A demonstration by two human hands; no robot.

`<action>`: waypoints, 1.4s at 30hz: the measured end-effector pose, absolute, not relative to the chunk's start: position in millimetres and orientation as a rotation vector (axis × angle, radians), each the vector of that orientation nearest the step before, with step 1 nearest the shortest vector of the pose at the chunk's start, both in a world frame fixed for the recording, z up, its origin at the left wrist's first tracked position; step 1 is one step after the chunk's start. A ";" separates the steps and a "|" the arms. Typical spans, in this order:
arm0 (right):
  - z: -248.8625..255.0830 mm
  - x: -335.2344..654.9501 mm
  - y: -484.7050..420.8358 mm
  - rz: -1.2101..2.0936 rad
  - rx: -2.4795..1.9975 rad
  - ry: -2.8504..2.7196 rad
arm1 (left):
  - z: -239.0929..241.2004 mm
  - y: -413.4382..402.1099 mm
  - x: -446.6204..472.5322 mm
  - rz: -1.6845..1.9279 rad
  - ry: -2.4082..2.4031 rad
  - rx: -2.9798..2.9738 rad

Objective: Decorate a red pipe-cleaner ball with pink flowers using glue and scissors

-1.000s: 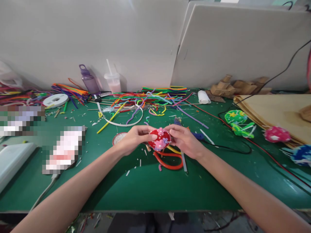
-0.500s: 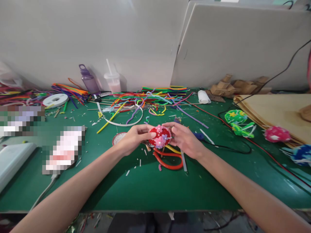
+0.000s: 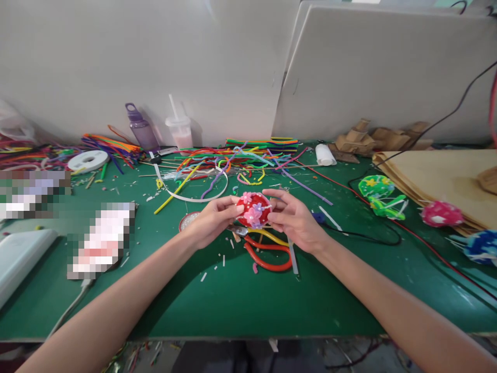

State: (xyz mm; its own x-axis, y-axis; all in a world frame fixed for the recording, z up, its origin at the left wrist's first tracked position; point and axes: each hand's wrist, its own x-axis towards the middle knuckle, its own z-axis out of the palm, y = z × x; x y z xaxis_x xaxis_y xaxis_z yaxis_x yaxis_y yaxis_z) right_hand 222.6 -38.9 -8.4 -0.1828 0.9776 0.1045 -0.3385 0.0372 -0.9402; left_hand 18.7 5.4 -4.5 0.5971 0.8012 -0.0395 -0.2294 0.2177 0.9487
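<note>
the left hand (image 3: 217, 217) has its grip closed on one side of a red flower-trimmed ball (image 3: 255, 211); the right hand (image 3: 293, 218) has its grip lightly on the opposite side, the index finger raised away from it. the ball is held up off the bench (image 3: 248, 308), between the two hands and just beyond a pair of red-handled scissors (image 3: 272, 267).

pink and lavender flowers (image 3: 253, 214) and small white beads are in place on the facing side, so that side looks well along. the far side is hidden, so what is left there cannot be told. off to the right lie a green ornament (image 3: 376, 187), a pink ornament (image 3: 441, 213) and a blue ornament (image 3: 481, 247), which look mostly made up.

near the left wrist, a red-rimmed dish (image 3: 180, 224) holds tiny pale beads (image 3: 189, 220), partly hidden by the hand. farther back, a lidded cup (image 3: 181, 133) with a straw contains a pale pink drink; beside it stands a purple bottle (image 3: 142, 130), its contents hard to make out. the pipe cleaners (image 3: 243, 159) lie loose, in no container.
</note>
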 end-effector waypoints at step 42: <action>-17.2 224.1 -39.4 1.309 -0.987 -1.337 | 2.4 0.1 20.7 0.831 0.592 1.059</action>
